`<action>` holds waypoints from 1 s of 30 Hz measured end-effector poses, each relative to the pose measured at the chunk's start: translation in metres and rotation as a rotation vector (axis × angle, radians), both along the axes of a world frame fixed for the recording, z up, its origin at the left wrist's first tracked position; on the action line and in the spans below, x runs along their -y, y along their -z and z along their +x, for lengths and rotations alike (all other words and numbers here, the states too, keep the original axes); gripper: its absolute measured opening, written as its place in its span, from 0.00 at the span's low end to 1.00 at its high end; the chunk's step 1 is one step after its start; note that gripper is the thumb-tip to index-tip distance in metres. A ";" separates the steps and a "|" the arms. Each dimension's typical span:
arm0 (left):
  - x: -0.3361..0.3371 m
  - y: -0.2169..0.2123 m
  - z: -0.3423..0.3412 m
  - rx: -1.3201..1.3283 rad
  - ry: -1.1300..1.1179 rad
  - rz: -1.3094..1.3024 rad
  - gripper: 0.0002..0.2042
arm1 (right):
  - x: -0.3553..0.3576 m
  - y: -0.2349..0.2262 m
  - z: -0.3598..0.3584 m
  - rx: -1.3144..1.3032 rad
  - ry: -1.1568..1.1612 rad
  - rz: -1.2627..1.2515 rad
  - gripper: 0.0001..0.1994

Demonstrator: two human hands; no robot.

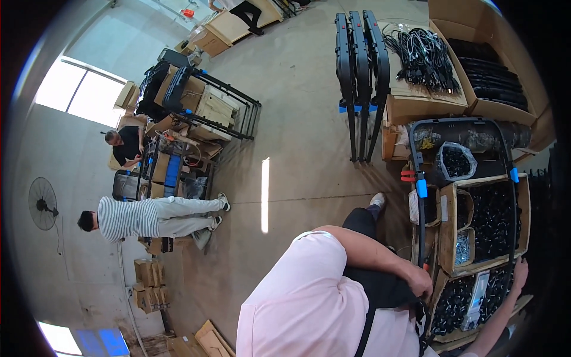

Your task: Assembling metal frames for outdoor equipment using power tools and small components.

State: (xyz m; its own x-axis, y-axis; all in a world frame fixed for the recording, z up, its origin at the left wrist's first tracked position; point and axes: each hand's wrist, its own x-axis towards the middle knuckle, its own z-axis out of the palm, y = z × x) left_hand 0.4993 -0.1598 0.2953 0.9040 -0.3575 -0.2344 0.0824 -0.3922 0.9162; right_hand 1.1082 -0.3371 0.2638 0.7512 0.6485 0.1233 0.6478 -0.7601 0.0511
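A black U-shaped tubular frame with blue clips lies across the bins in front of me. My left hand is closed around the near end of its left tube, where a small orange piece shows beside the fingers. At the right tube's lower part, my right hand is closed against the tube, its fingers partly hidden. Under the frame stand a wooden bin of small black parts and a nearer bin of black parts with a clear-and-white packet on top. A small box holds silvery screws.
Red-handled pliers sit beside the frame's left tube, near a bag of black parts. Beyond are bundled cables, a large carton and upright folded frames. Two people work at a bench on the left; another person is far back.
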 end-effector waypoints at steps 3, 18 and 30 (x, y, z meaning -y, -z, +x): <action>-0.004 -0.008 -0.010 -0.085 -0.042 0.097 0.19 | -0.082 0.010 -0.036 -0.203 -0.046 -0.131 0.30; -0.006 0.017 -0.007 0.009 -0.140 -0.034 0.18 | -0.074 -0.063 -0.083 -0.245 0.092 -0.251 0.29; -0.010 -0.019 -0.014 -0.102 -0.119 0.119 0.18 | -0.134 -0.135 -0.175 -0.317 0.013 -0.417 0.22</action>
State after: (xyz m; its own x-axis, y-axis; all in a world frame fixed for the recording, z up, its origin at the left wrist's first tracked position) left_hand 0.4851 -0.1493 0.3147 0.9075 -0.2136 -0.3616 0.2252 -0.4794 0.8482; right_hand 0.9335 -0.2035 0.3989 0.7182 0.5842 -0.3780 0.6710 -0.7253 0.1539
